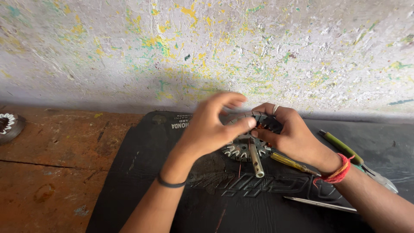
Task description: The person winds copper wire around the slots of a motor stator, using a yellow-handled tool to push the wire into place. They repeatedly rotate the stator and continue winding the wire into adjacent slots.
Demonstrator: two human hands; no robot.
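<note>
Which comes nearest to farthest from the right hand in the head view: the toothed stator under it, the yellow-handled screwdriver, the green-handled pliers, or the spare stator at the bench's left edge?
1. Toothed stator: touched by the right hand.
2. Yellow-handled screwdriver: just below the hand.
3. Green-handled pliers: to the right, past the wrist.
4. Spare stator: far left on the bench.

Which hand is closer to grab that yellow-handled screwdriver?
The right hand, probably. The yellow-handled screwdriver lies just under its wrist on the black mat, while the left hand sits across the round metal slotted stator.
</note>
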